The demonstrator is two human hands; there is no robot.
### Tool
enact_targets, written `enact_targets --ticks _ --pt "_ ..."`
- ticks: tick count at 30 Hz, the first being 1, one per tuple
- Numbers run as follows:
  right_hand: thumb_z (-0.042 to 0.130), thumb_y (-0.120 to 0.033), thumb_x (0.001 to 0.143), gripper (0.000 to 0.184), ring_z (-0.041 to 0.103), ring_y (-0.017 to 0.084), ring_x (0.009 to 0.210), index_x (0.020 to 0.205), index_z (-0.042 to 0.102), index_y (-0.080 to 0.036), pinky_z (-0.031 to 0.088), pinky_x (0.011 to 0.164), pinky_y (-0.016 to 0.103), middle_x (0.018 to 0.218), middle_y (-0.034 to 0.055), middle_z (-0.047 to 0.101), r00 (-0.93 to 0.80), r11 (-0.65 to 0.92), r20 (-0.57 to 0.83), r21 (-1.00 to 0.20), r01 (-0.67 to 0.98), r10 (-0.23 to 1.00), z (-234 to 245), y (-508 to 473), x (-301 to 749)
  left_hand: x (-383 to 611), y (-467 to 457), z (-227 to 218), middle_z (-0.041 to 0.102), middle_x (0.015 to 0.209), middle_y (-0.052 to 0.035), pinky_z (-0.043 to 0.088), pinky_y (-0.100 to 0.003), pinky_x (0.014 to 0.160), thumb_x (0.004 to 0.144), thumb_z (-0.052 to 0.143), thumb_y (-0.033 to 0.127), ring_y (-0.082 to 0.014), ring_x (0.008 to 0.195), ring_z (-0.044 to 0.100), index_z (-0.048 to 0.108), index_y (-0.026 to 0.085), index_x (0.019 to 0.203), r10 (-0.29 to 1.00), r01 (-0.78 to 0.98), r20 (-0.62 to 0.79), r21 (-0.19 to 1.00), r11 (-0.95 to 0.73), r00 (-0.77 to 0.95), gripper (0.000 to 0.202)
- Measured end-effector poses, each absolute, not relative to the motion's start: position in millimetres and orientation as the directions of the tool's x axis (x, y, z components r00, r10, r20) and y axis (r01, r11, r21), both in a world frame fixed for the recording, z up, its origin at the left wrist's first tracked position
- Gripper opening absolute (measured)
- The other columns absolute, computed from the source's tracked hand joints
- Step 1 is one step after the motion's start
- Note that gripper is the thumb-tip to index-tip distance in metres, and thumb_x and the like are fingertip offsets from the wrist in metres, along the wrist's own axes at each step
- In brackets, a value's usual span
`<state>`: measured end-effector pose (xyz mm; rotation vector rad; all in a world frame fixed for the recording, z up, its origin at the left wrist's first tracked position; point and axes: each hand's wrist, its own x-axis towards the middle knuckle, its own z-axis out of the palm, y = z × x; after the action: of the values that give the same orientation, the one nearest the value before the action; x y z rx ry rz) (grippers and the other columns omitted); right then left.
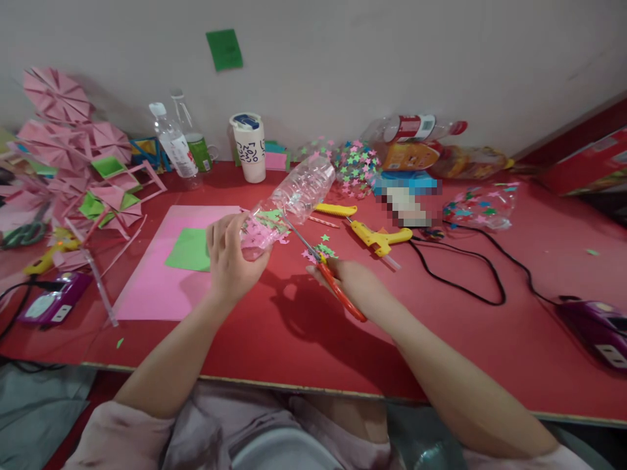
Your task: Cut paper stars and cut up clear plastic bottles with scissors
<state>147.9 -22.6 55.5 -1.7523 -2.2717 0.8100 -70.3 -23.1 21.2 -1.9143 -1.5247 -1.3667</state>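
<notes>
while steadying the clear bottle (306, 186) right of the pink sheet (147, 287), got the left hand (232, 258) wrapped round its near end, probably against slipping. holding scissors (350, 305) up to its middle, right hand (351, 277) fingers curled on the handles. stars (259, 236) inside or behind the plastic, can't tell. lidded cup (252, 156) behind the sheet, with contents hidden.

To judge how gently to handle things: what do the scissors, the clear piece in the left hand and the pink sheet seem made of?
Scissors: blades, likely grey metal by their sheen; orange-red handles, probably smooth plastic, evenly coloured. Clear piece: apparently thin, glossy plastic, see-through with highlights. Pink sheet: matte paper or card, flat, without shine.
</notes>
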Motion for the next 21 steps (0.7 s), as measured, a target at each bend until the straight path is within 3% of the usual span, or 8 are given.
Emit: enact_targets --ticks 3,5,11,21 --pt "0.038 -0.059 0.087 0.045 0.05 0.014 0.043 0.069 0.051 -0.02 0.036 0.046 0.024 0.05 -0.0003 0.05 -0.299 -0.013 -0.339 -0.681 0.732 0.892 57.6 -23.0 148.8 -71.8 -23.5 23.1 0.058 0.113 -0.0113 0.04 -0.049 0.094 0.069 0.071 0.027 -0.0276 0.103 0.055 0.042 0.02 0.124 0.546 0.874 0.838 0.274 -0.401 -0.012 0.063" --pt "0.039 -0.062 0.085 0.046 0.046 0.013 0.038 0.069 0.05 -0.02 0.034 0.043 0.024 0.044 -0.003 0.044 -0.289 -0.079 -0.374 -0.718 0.691 0.881 59.9 -23.2 150.6 -72.7 -23.9 24.0 0.059 0.112 -0.0104 0.04 -0.049 0.093 0.068 0.072 0.027 -0.0277 0.103 0.055 0.042 0.021 0.124 0.531 0.878 0.847 0.239 -0.415 0.02 0.063" --pt "0.045 -0.06 0.082 0.045 0.053 0.016 0.054 0.061 0.047 -0.021 0.035 0.052 0.025 0.054 0.0014 0.052 -0.308 0.124 -0.221 -0.592 0.797 0.925 59.4 -21.6 154.4 -72.6 -23.9 25.7 0.06 0.111 -0.01 0.041 -0.045 0.089 0.067 0.072 0.028 -0.0268 0.101 0.056 0.043 0.021 0.124 0.51 0.875 0.86 0.222 -0.43 0.033 0.064" --pt "0.041 -0.055 0.085 0.041 0.054 0.018 0.06 0.063 0.046 -0.021 0.035 0.055 0.027 0.061 0.0038 0.055 -0.323 0.17 -0.183 -0.565 0.807 0.928 57.8 -22.2 151.8 -66.0 -26.7 21.4 0.06 0.111 -0.0085 0.041 -0.044 0.093 0.068 0.072 0.026 -0.0243 0.104 0.055 0.041 0.023 0.126 0.557 0.826 0.828 0.275 -0.492 0.056 0.066"
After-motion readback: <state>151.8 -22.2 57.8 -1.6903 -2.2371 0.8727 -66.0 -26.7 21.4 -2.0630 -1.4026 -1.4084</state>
